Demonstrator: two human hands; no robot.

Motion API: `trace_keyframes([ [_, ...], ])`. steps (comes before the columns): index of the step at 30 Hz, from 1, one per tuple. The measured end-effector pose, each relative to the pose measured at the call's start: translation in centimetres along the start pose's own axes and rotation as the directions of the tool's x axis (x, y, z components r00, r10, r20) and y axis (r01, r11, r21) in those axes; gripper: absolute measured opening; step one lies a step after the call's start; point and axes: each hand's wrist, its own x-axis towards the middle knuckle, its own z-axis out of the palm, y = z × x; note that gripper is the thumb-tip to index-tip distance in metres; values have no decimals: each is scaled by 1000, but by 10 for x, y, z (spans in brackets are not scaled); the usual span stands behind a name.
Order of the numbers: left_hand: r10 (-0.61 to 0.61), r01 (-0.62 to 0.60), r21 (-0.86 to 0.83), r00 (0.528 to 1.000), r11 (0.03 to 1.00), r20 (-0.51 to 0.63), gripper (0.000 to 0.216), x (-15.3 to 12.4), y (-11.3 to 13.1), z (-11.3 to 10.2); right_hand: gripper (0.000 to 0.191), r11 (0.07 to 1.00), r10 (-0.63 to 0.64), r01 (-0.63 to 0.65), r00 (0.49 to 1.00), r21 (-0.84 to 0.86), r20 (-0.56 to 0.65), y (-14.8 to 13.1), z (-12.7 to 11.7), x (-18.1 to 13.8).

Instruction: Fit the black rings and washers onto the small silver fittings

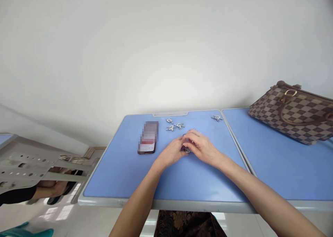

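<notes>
Left hand (170, 153) and right hand (200, 147) cup a metal piece (186, 149) (mostly hidden).

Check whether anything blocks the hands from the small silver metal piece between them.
Nothing visible does: the left hand and right hand touch the small silver metal piece, and the other silver metal pieces lie apart beyond them.

The head-worn camera faces forward and down over the left hand (170, 153) and right hand (200, 147).
</notes>
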Motion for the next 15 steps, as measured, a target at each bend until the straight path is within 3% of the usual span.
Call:
trace_keyframes([
  [4,-8,8,10,1000,1000,23,12,1,0,0,25,997,-73,71,996,41,59,-2,-6,1],
  [9,-14,14,0,1000,1000,5,17,2,-3,1,38,998,-48,53,993,-43,111,3,-4,-1],
  [15,-14,16,-40,999,999,37,12,1,2,-2,29,993,-64,74,994,-98,93,4,2,-1],
])
